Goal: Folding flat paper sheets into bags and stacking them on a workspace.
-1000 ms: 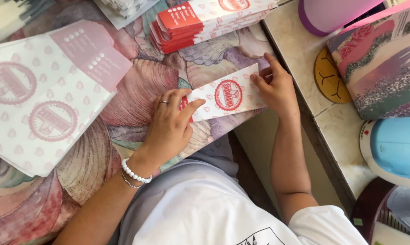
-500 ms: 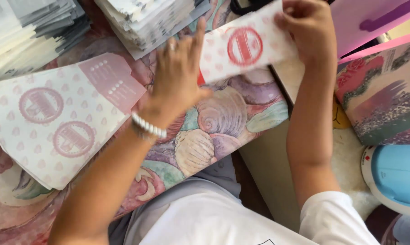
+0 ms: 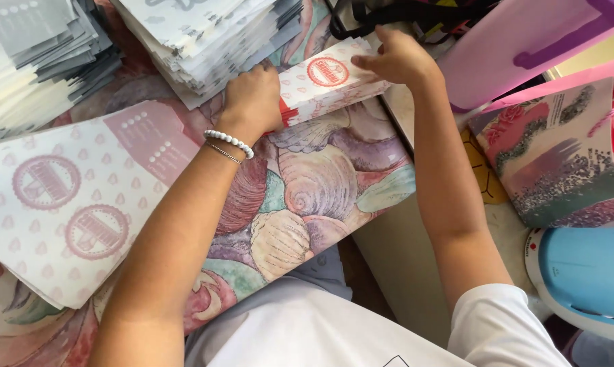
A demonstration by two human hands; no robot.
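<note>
Near the top middle, your left hand (image 3: 254,102) and right hand (image 3: 395,60) grip the folded white-and-red paper box (image 3: 328,87); press its edges flat and even.

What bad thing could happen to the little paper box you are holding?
The left hand and right hand press the folded paper box close beside a tall stack of flat sheets. A bump might knock that stack askew. The box also reaches the edge of the shell-patterned tablecloth, so it could slide off if let go. Hard pressing might crease it crookedly.
</note>
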